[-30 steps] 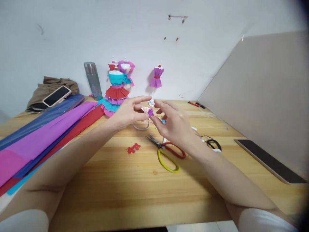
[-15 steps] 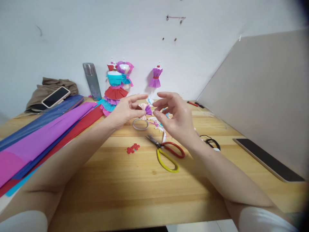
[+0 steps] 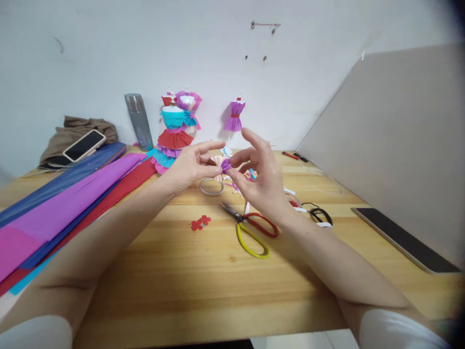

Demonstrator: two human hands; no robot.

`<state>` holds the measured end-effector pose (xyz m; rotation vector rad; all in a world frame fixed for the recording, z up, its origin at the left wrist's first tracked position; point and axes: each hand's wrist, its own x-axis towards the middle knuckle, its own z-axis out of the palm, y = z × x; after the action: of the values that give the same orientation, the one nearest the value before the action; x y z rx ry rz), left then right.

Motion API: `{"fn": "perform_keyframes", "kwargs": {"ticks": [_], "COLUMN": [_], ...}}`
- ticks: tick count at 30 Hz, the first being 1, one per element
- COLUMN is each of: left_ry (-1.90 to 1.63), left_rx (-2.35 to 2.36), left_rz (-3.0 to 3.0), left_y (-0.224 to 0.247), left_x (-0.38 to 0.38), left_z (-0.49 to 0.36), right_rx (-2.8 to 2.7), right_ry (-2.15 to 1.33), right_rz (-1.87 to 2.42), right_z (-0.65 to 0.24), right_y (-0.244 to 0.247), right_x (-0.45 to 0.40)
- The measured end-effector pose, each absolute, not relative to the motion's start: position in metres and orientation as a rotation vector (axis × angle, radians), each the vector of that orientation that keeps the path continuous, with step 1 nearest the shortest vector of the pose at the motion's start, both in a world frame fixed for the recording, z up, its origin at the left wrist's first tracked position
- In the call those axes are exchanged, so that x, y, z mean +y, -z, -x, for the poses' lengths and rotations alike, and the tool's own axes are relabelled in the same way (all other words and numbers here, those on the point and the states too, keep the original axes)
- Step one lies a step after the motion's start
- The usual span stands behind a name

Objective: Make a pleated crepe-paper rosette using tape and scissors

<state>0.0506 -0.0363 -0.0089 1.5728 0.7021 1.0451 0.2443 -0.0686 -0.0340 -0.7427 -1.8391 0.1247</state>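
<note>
Between my two hands is a small pleated paper bow [image 3: 219, 164], cream on its left side and purple on its right. My left hand [image 3: 192, 165] pinches the cream side with the thumb in front, its index finger stretched out above. The thumb and a finger of my right hand [image 3: 259, 169] close on the purple side, while its index finger points up. Just below the bow, a roll of tape [image 3: 212, 193] lies on the table. Scissors [image 3: 242, 220] with one red and one yellow handle rest nearer to me, beside small red paper flowers [image 3: 201, 222].
Small dress forms in coloured paper dresses [image 3: 175, 138] stand at the back, with a purple one [image 3: 235, 116] apart. Folded coloured paper [image 3: 72, 208], a phone [image 3: 84, 145] and a bottle [image 3: 139, 121] are left. A black tablet-like slab [image 3: 403, 240] and a black cord [image 3: 319, 215] lie right.
My right hand has moved slightly left and its thumb and finger have closed on the purple side of the bow. Its index finger has lifted. My left hand keeps its pinch.
</note>
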Motion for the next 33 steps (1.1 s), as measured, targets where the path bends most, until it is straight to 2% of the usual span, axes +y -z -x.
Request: {"fn": "perform_keyframes", "kwargs": {"ticks": [14, 33], "left_ry": [-1.085, -0.999], "left_rx": [0.677, 0.604], "left_rz": [-1.508, -1.469], "left_y": [0.007, 0.007], "left_x": [-0.034, -0.033], "left_z": [-0.047, -0.046], "right_rx": [-1.916, -1.991], "right_ry": [-0.027, 0.259], "right_rz": [0.605, 0.727], "right_z": [-0.240, -0.254], "right_y": [0.036, 0.018], "right_x": [-0.070, -0.068]}}
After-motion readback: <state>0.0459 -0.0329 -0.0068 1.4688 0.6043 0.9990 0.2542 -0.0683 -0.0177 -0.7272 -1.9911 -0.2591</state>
